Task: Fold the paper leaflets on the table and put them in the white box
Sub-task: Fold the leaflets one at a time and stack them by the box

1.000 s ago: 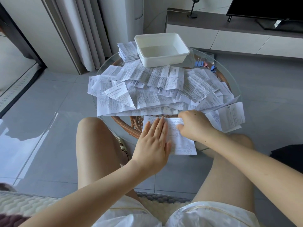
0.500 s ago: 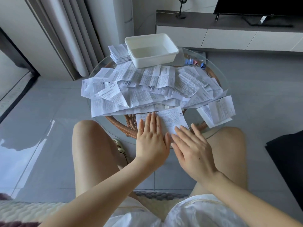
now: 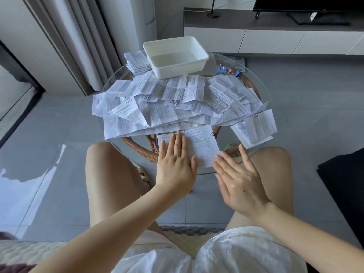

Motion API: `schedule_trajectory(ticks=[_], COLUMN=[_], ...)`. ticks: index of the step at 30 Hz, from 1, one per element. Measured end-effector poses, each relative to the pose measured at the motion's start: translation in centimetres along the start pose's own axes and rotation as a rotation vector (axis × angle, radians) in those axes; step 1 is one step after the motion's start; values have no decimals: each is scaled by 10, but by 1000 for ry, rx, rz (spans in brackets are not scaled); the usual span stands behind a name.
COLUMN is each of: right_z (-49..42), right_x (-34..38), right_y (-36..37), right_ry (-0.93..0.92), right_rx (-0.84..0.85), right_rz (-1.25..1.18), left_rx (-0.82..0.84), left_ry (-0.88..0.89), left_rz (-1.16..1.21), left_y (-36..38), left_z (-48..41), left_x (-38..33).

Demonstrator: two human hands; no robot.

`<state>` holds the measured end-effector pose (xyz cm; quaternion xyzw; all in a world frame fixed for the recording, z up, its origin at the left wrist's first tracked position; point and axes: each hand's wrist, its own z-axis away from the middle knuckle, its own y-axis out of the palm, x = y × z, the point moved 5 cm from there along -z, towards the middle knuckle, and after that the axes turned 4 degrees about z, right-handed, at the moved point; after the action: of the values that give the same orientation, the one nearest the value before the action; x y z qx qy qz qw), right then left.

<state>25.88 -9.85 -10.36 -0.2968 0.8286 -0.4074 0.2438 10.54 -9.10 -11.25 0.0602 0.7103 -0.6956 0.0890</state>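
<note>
Lying under the left fingers (image 3: 178, 143): leaflet (image 3: 202, 146).

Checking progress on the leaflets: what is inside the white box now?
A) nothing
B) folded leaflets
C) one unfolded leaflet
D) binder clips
A: the white box shows only its bare bottom, and the stack of folded leaflets lies beside it.

Head camera looks steeply down, close above table (image 3: 262, 119).

White box (image 3: 175, 56), white black-printed leaflets (image 3: 177, 101), blue and pink binder clips (image 3: 228, 70), grey floor tiles (image 3: 59, 125)
</note>
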Motion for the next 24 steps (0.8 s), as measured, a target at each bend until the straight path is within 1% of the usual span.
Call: schedule_trajectory(ticks=[3,6,12,15,18,20,22,24], right_z=[4,5,2,1,-10,-23,-34,-51], right_x=[-6,-9,-8,-11,-10,-9,-10,-18], right_y=[-2,-3,-3,-3,-6,-9,-17,-31], right_ry=[14,26,18,3,-18,-14,26,206], right_rx=[-13,-18,-7,15,34,43,25,66], right_rz=[-19,-43,-69,-61,-55,-150,-368,-667], left_rx=[-18,-85,-21,-67,-74,-56,-63,20], left_ry=[57,182,525,635,706,676,533,353], left_rz=[0,11,-52,-63,20,203,467,705], left_y=[0,-2,-2,-5,-15,-33,-59,-75], left_z=[1,5,20,27,26,26,26,25], left_x=[7,11,38,52,53,47,44,44])
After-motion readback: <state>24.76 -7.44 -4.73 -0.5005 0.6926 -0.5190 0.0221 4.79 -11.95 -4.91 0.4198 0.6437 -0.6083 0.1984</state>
